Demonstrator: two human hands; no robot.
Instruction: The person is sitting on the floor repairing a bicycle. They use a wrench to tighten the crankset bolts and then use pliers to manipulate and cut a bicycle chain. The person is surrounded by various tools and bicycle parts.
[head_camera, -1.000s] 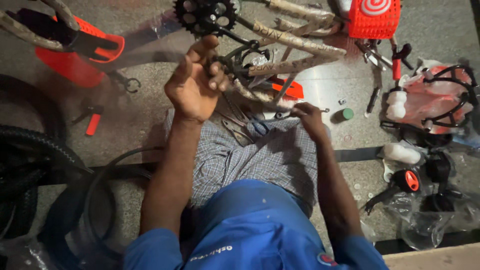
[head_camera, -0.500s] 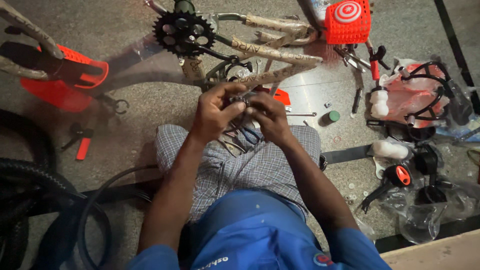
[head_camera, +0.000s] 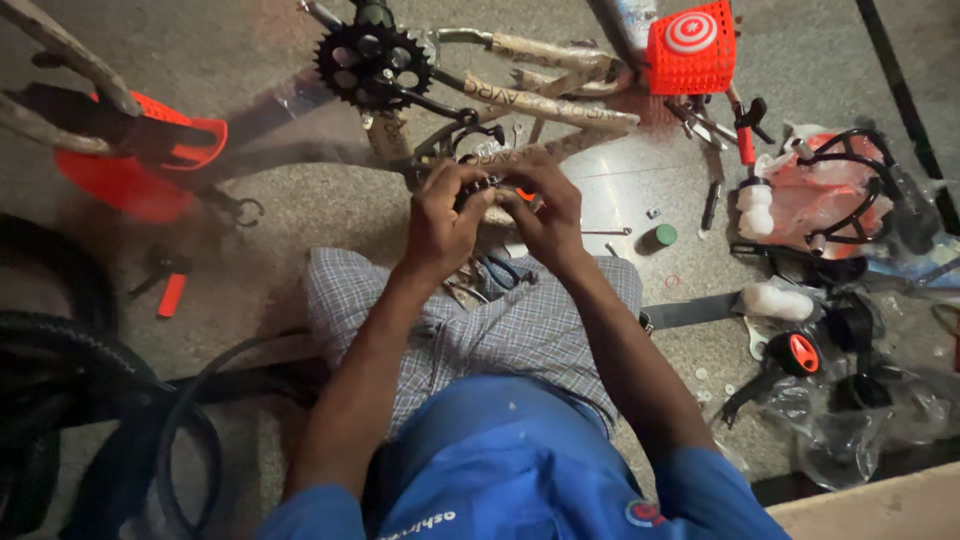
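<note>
Since a second ago, when our left hand (head_camera: 443, 222) was raised open by the frame and our right hand (head_camera: 545, 215) lay low near the floor, we have brought both together above our lap. Now they meet just below the paper-wrapped bicycle frame (head_camera: 545, 100), fingers curled around a small dark part (head_camera: 482, 190) with a bit of orange showing at its right end; both hands close on it from either side, though what exactly the part is we cannot tell. It sits between our fingertips, just in front of the frame's lower tubes and below the black chainring (head_camera: 372, 64). To the right, near our right hand, a small green cap (head_camera: 665, 235) lies on the floor, and an orange basket (head_camera: 691, 46) stands beyond. A black tyre (head_camera: 60, 350) lies at our left.
</note>
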